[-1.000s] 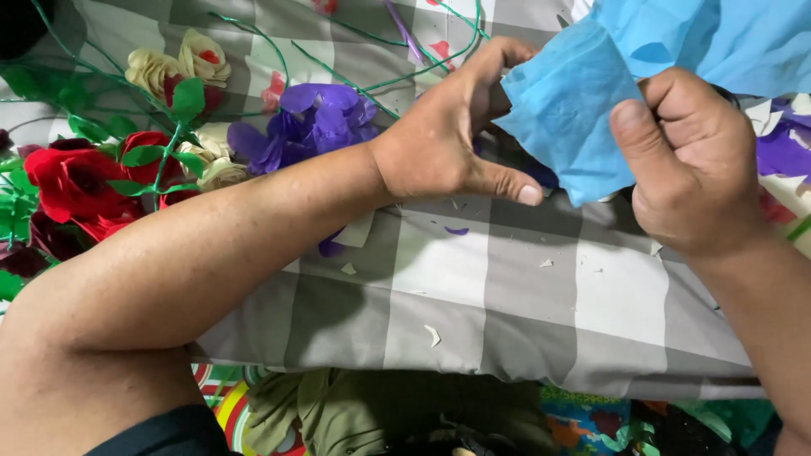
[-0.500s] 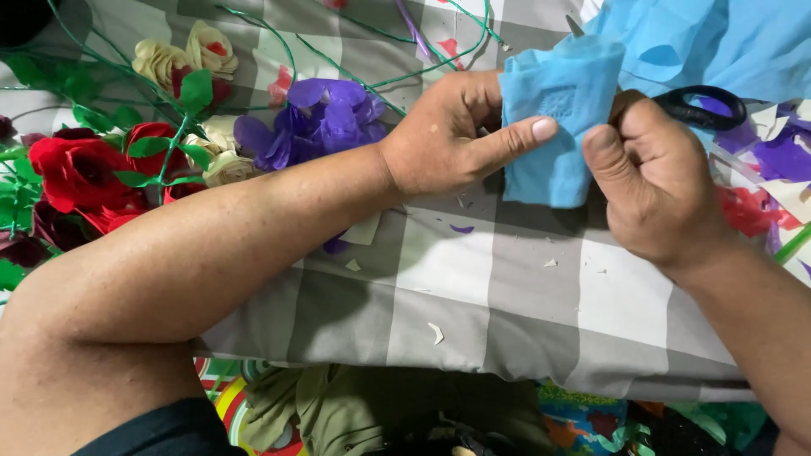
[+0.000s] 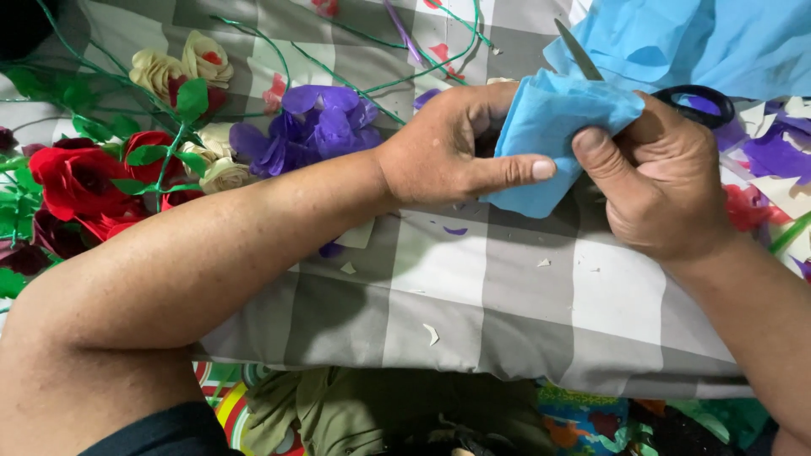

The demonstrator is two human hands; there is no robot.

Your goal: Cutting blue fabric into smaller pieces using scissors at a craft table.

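Nearest the watcher, along the front edge of the grey-and-white checked cloth (image 3: 524, 321), paper scraps lie scattered. Just beyond, the left hand (image 3: 448, 152) and right hand (image 3: 663, 181) both pinch a folded wad of blue crepe paper (image 3: 549, 139), thumbs pressed on its face, fingers curled behind. It looks light, soft, easily torn; best gripped at the folded edge. Farther off lie scissors (image 3: 676, 97), purple paper flower (image 3: 317, 127), red roses (image 3: 72, 181).
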